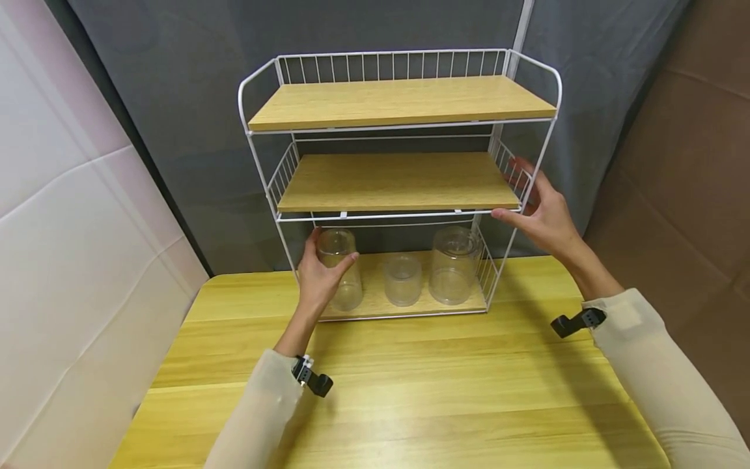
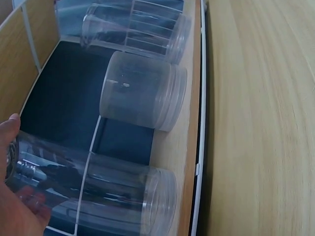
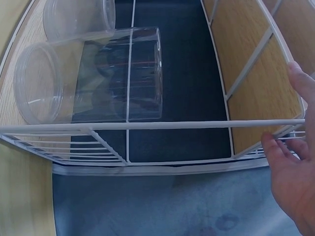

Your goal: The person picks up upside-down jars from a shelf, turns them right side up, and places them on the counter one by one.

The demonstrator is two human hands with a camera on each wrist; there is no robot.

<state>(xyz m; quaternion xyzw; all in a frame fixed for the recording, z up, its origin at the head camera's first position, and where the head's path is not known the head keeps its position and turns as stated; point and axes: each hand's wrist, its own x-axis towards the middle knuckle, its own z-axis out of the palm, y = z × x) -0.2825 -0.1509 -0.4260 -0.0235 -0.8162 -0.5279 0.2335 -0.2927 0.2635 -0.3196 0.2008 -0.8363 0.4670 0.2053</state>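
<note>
My left hand [image 1: 318, 277] holds the upper part of a tall clear jar [image 1: 348, 294], thumb on one side and fingers on the other. The jar stands upright at the left of the bottom shelf, a thick ring at its lower end. A short clear jar [image 1: 403, 281] is in the middle, and a wide clear jar [image 1: 452, 277] stands on the right. My right hand [image 1: 547, 218] grips the right side of the white wire rack [image 1: 387, 216] at the middle shelf, thumb in front, fingers around the side wires.
The rack's top board [image 1: 404, 104] and middle board [image 1: 398, 179] are light wood with white wire rails. It stands on a wooden table [image 1: 410, 391] before a grey curtain [image 1: 176, 117]. A white sheet [image 1: 88, 228] hangs left, a brown panel [image 1: 685, 163] right.
</note>
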